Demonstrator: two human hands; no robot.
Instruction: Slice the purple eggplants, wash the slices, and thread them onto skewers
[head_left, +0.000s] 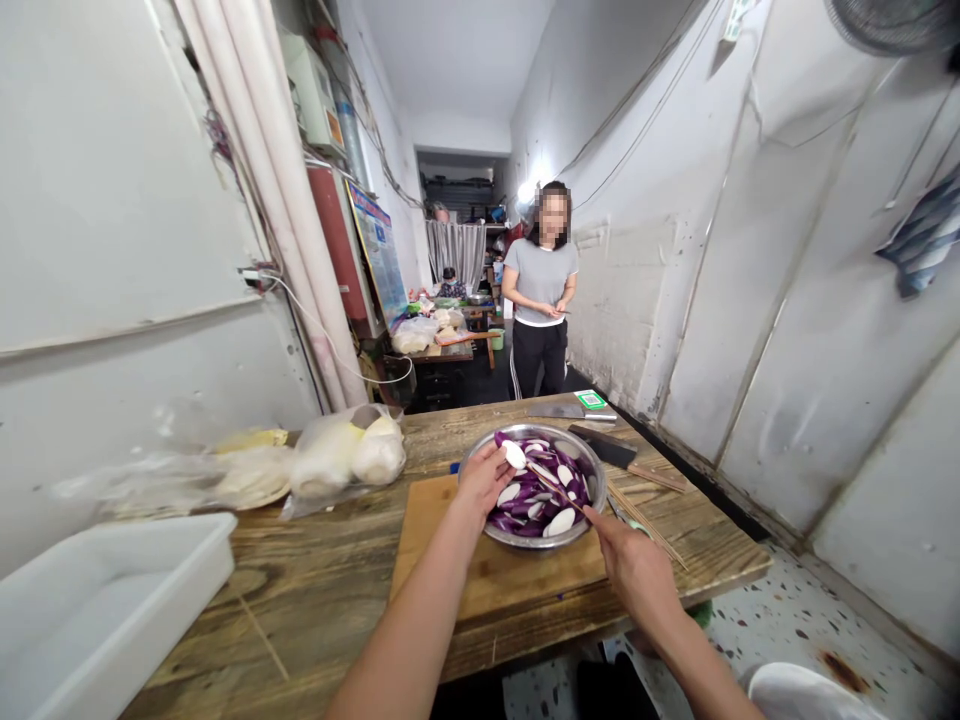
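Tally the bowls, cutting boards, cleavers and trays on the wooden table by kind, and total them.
Metal bowl: 1
Cutting board: 1
Cleavers: 2
White tray: 1
Total: 5

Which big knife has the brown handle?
The dark-bladed knife beside the metal bowl; the other knife, farther back, has a paler, silvery blade and handle.
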